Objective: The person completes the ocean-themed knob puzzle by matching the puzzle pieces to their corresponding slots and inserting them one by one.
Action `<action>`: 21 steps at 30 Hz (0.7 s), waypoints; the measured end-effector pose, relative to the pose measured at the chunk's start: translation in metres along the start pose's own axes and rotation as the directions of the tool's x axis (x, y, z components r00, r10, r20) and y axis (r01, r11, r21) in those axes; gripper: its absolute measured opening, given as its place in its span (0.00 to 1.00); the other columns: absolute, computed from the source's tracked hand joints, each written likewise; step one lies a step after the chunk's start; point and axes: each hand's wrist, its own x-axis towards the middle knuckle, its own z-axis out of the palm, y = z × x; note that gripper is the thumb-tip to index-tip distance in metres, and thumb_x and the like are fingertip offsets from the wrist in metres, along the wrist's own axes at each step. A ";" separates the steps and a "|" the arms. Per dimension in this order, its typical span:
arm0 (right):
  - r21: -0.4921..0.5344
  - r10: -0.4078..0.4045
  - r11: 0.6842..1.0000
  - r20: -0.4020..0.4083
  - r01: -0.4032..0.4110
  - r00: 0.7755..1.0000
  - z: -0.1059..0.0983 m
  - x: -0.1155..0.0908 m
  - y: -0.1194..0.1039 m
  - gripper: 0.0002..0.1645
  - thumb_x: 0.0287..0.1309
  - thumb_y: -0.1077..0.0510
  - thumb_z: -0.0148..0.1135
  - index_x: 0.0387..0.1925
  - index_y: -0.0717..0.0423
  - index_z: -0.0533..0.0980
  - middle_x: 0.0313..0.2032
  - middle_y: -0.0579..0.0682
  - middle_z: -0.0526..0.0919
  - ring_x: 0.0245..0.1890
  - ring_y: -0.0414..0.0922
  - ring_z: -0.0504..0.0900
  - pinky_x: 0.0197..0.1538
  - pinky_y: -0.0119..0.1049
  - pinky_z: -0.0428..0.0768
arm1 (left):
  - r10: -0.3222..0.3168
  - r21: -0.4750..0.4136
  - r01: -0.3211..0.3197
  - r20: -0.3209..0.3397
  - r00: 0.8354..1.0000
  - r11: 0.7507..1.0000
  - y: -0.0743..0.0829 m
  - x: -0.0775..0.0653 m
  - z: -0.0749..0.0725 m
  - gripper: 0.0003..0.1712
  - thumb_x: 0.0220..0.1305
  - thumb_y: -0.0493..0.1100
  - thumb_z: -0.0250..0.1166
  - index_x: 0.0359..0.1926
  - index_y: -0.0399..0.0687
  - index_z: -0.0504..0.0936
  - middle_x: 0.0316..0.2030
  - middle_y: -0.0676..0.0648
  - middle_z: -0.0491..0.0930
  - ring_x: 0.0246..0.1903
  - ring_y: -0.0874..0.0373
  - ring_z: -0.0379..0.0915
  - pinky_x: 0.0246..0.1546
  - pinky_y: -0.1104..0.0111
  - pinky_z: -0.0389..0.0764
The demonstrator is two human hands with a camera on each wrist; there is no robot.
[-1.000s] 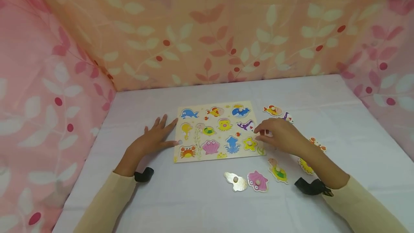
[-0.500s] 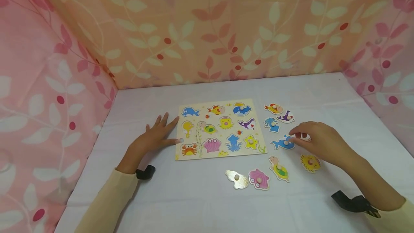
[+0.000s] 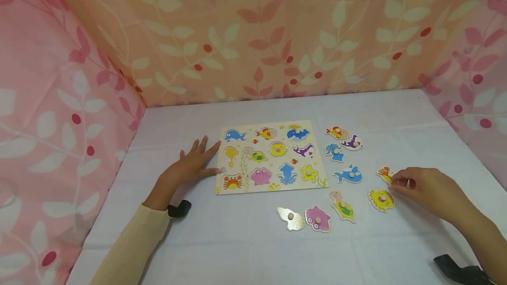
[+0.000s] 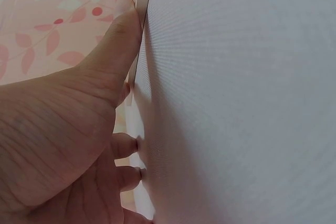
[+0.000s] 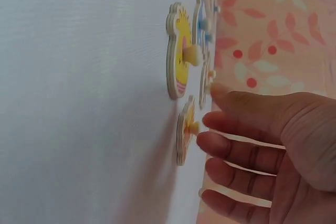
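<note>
A wooden sea-animal puzzle board (image 3: 273, 191) lies on the white cloth. My left hand (image 3: 190, 166) has its fingers spread, with thumb and a fingertip at the board's left edge; in the left wrist view the thumb (image 4: 113, 45) rests against that edge. My right hand (image 3: 431, 190) hovers at the orange crab piece (image 3: 384, 173), partly covering it. In the right wrist view, its loosely bent fingers (image 5: 226, 145) are beside the crab's knob (image 5: 194, 128), with nothing visibly pinched. The yellow octopus piece (image 3: 381, 200) lies just nearer. A starfish piece (image 3: 308, 173) sits in the board.
Right of the board lie a goldfish piece (image 3: 337, 133), a purple piece (image 3: 351, 143), a blue squid piece (image 3: 335, 152) and a blue dolphin piece (image 3: 348, 174). Nearer are a turtle piece (image 3: 342, 206), a pink shell piece (image 3: 318, 219) and a shiny piece (image 3: 291, 219).
My right hand has moved rightward from the board's starfish, past the blue dolphin piece, to the crab piece. The left hand stays at the board's left edge.
</note>
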 end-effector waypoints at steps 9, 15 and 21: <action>0.015 0.089 0.996 0.065 -0.090 0.994 0.004 -0.003 0.006 0.15 0.53 0.50 0.77 0.38 0.54 0.86 0.25 0.42 0.77 0.27 0.45 0.72 0.29 0.37 0.69 | 0.004 -0.011 -0.004 -0.007 1.000 1.000 0.000 -0.001 0.000 0.58 0.61 0.71 0.65 0.82 0.62 0.45 0.80 0.36 0.31 0.77 0.33 0.23 0.65 0.25 0.34; 0.035 0.102 0.994 0.018 -0.103 0.995 0.006 -0.003 0.004 0.13 0.54 0.52 0.77 0.37 0.55 0.86 0.24 0.42 0.78 0.26 0.45 0.72 0.26 0.37 0.68 | 0.000 -0.013 -0.001 -0.006 1.000 1.000 -0.002 0.001 0.001 0.58 0.60 0.71 0.65 0.82 0.64 0.44 0.80 0.37 0.31 0.78 0.34 0.22 0.65 0.25 0.33; 0.060 0.123 0.991 -0.064 -0.119 0.990 0.007 0.003 0.006 0.15 0.53 0.53 0.77 0.38 0.57 0.86 0.25 0.44 0.80 0.27 0.47 0.74 0.26 0.37 0.69 | 0.003 -0.012 -0.003 -0.008 1.000 1.000 -0.004 0.002 0.002 0.58 0.60 0.73 0.64 0.82 0.64 0.45 0.80 0.37 0.31 0.77 0.33 0.22 0.65 0.25 0.33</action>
